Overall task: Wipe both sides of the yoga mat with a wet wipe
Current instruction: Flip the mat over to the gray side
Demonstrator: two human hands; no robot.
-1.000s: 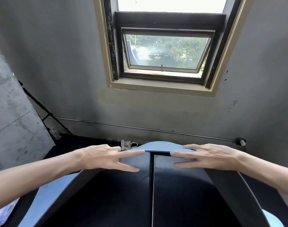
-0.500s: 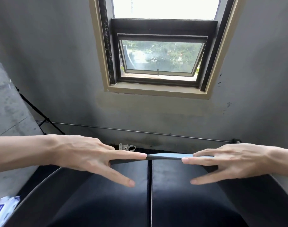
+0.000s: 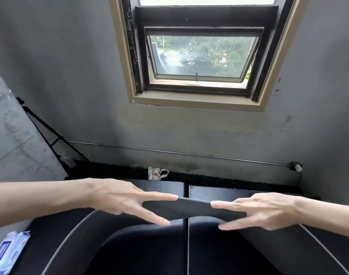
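Between both hands [image 3: 126, 197] [image 3: 263, 210], yoga mat [image 3: 193, 210] edge now lower, blue underside gone.

Dark, smooth, faintly glossy foam yoga mat [image 3: 191, 210]. Rough matt grey plaster wall [image 3: 70, 76]. Shiny plastic white-and-blue wet-wipe pack [image 3: 7, 251]; thin metal rail [image 3: 169, 152].
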